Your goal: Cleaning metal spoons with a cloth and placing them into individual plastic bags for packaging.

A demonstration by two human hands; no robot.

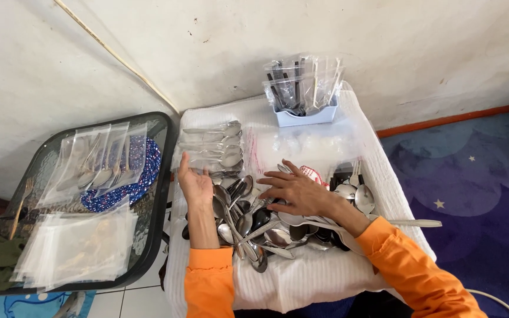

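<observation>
1. Glass side table point(157, 194): carries bagged cutlery point(98, 159) and empty clear bags point(78, 244).
2. Left hand point(194, 182): fingers together, open palm, edge-on beside the loose spoon pile point(254, 227).
3. Right hand point(296, 191): fingers spread, resting on the pile.
4. White holder point(304, 115): behind, holds packed cutlery.

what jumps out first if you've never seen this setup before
The eye lands on the heap of loose metal spoons in the middle of the white cloth-covered table, with the left hand raised open at its left edge and the right hand spread flat on top. Behind it, by the wall, a white holder stands full of cutlery sealed in clear bags. To the left, a dark glass side table carries more bagged spoons and empty plastic bags.
</observation>
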